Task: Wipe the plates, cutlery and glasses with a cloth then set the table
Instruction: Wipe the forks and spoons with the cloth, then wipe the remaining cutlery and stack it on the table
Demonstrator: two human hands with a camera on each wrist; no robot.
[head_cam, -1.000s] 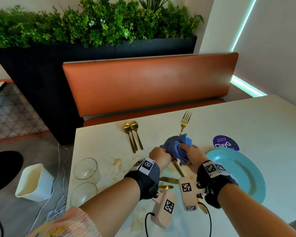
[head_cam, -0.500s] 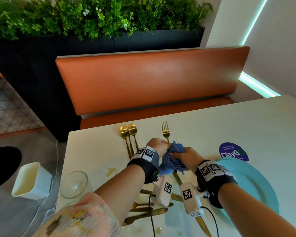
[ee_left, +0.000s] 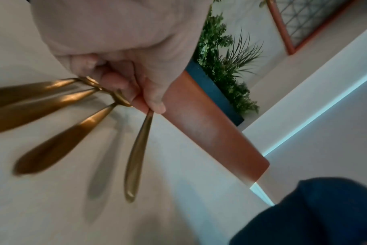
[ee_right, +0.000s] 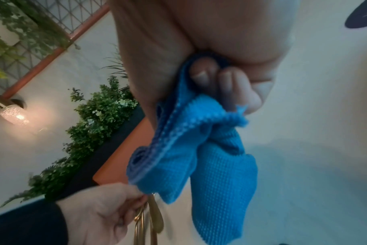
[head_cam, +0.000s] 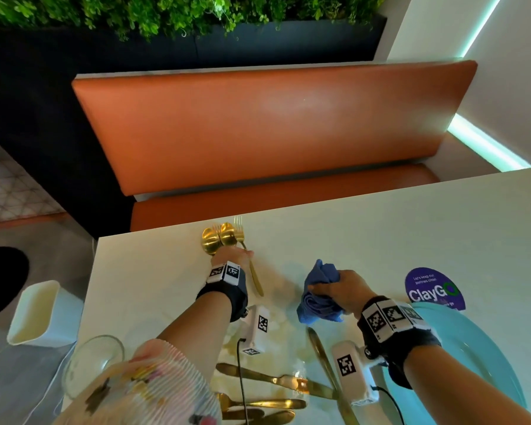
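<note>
L hand point(head_cam: 233, 256) pinches slim gold fork point(head_cam: 253, 276); R hand point(head_cam: 341, 291) clutches waffle-knit blue cloth point(head_cam: 318, 299).

Around your desk: seating, greenery, a sticker, a bin.
An orange bench point(head_cam: 270, 124) sits at 12 o'clock, a dark planter point(head_cam: 196, 41) of greenery behind it; a purple sticker point(head_cam: 432, 288) lies at 3 o'clock; a white bin point(head_cam: 40, 314) stands at 9 o'clock on the floor.

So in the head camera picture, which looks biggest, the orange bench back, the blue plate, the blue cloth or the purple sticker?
1. Orange bench back
2. Blue plate, partly cut off by the frame
3. Blue cloth and purple sticker: they look about alike, so unranked
</note>
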